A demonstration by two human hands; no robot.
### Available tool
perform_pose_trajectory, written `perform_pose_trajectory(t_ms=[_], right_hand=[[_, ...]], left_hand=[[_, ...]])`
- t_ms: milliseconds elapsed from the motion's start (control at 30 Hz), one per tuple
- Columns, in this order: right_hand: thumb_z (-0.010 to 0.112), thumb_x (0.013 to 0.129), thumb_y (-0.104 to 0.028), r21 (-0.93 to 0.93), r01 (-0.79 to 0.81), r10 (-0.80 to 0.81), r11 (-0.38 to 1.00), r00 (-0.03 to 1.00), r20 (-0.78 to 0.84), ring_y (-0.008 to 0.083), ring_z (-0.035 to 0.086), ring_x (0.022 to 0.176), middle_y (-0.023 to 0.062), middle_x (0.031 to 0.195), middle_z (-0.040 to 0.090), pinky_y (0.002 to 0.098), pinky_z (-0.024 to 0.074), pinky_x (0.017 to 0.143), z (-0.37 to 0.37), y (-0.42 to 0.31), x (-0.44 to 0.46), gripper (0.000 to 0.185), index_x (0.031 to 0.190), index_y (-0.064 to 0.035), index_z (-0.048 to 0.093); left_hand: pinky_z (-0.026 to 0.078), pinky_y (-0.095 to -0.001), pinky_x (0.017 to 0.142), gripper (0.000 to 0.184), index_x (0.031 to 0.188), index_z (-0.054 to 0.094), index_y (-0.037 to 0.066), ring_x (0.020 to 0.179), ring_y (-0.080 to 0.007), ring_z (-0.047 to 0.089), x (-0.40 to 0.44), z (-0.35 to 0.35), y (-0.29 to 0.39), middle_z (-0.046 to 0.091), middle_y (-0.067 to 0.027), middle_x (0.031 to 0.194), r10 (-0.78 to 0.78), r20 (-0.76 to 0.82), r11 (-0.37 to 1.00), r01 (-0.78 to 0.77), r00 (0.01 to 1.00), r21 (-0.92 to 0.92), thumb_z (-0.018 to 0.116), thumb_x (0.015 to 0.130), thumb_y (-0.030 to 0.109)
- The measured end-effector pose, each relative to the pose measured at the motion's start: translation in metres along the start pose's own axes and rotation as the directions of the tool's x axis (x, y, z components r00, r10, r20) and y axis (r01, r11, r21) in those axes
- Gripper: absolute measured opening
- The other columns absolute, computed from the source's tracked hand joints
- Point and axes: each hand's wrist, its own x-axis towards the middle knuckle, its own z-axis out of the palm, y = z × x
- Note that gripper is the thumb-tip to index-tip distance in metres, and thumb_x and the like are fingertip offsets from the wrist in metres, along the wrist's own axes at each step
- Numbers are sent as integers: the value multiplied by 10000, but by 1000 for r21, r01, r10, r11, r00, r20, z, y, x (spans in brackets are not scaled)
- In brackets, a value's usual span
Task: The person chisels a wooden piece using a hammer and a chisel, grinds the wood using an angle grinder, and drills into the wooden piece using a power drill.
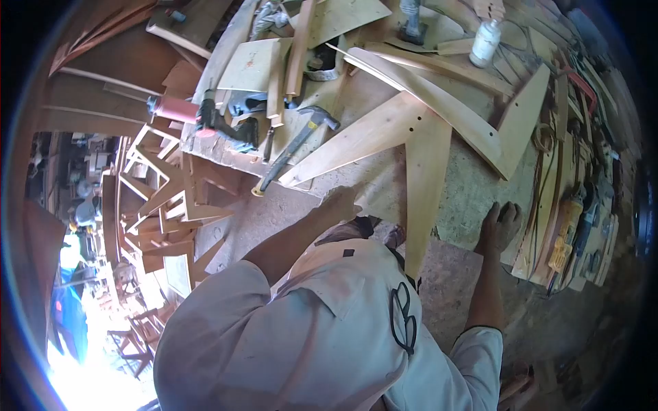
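Observation:
My left hand (340, 204) is at the bench's near edge, below the hammer (296, 147). Its fingers look curled together, and anything inside them is hidden. My right hand (500, 227) rests on the bench edge at the right, fingers bent and slightly apart, holding nothing visible. Between the hands, a V-shaped wooden frame (428, 164) with dark holes at its joint has one tapered leg reaching over the edge towards my body. A second angled wooden frame (499, 140), also with holes, lies beyond it and partly overlaps it.
A cordless drill (209, 116) lies at the bench's left edge. At the back stands a white bottle (485, 44). Boards and tools, including a yellow-handled tool (563, 233), line the right side. Stacked wooden frames (161, 178) fill the floor at left.

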Motion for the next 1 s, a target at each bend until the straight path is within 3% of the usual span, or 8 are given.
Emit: perform_pose_trajectory(t_ms=[67, 167, 200, 400, 500, 600, 800, 1000], right_hand=[[651, 954, -344, 66, 24, -24, 998, 1000, 9, 429, 469, 1322, 220, 1438, 498, 518, 398, 1082, 17, -1, 4, 471, 1291, -20, 596], [644, 958, -347, 8, 18, -18, 1000, 1000, 2, 433, 472, 1315, 233, 1428, 500, 512, 401, 1081, -1, 12, 3, 473, 1284, -8, 597], [645, 966, -300, -12, 107, -107, 994, 991, -78, 382, 589, 1126, 210, 1320, 545, 460, 466, 978, 1, 7, -1, 423, 1221, 35, 603], [609, 986, -335, 41, 27, -27, 999, 1000, 3, 404, 512, 1264, 222, 1404, 505, 479, 429, 1045, -11, -3, -5, 474, 1258, 53, 594], [604, 985, -329, 67, -11, 9, 998, 1000, 29, 396, 487, 1311, 219, 1432, 491, 476, 417, 1064, -13, -5, -7, 473, 1255, 59, 597], [594, 990, -325, 94, -35, 31, 995, 998, 48, 388, 498, 1303, 212, 1438, 486, 467, 426, 1051, -13, -4, -7, 475, 1265, 63, 592], [585, 994, -326, 119, -38, 33, 992, 998, 49, 389, 550, 1254, 195, 1469, 466, 448, 465, 1009, -6, 0, -10, 513, 1302, 85, 566], [588, 993, -325, 134, -74, 71, 988, 997, 33, 391, 550, 1265, 206, 1486, 456, 445, 463, 1027, 2, 9, -23, 549, 1320, 114, 553]], left_hand=[[520, -481, 944, 471, 1225, 689, 72, 1097, -397, 650, 0, 10, -29, 670, -220, 1135, 90, -240, 993, -104, 967, -50, 816, 793, 211], [522, -475, 880, 247, 953, 720, 37, 1035, -387, 650, -19, 29, -39, 661, -205, 1063, 62, -348, 985, -114, 936, -132, 817, 775, 178], [522, -474, 825, 210, 803, 681, 25, 955, -379, 659, -27, 31, -45, 658, -200, 1000, 45, -456, 978, -132, 889, -163, 813, 776, 187], [530, -476, 747, 233, 767, 689, 52, 824, -360, 675, -52, 42, -68, 671, -162, 846, 17, -484, 974, -124, 875, -189, 819, 791, 244], [517, -471, 678, 247, 768, 692, 69, 771, -346, 667, -50, 46, -85, 660, -141, 776, 197, -548, 977, -206, 813, 45, 831, 792, 271], [495, -472, 624, 281, 737, 669, 47, 710, -341, 656, -57, 25, -79, 657, -147, 752, -55, -467, 985, -29, 883, -171, 814, 818, 274], [503, -456, 635, 309, 747, 683, -7, 683, -334, 661, -77, -26, -81, 665, -179, 744, -12, -688, 956, -194, 726, -221, 761, 869, 265], [505, -467, 652, 314, 820, 717, -16, 702, -370, 672, -76, -58, -119, 675, -205, 776, -94, -742, 942, -181, 664, -282, 746, 875, 292]])
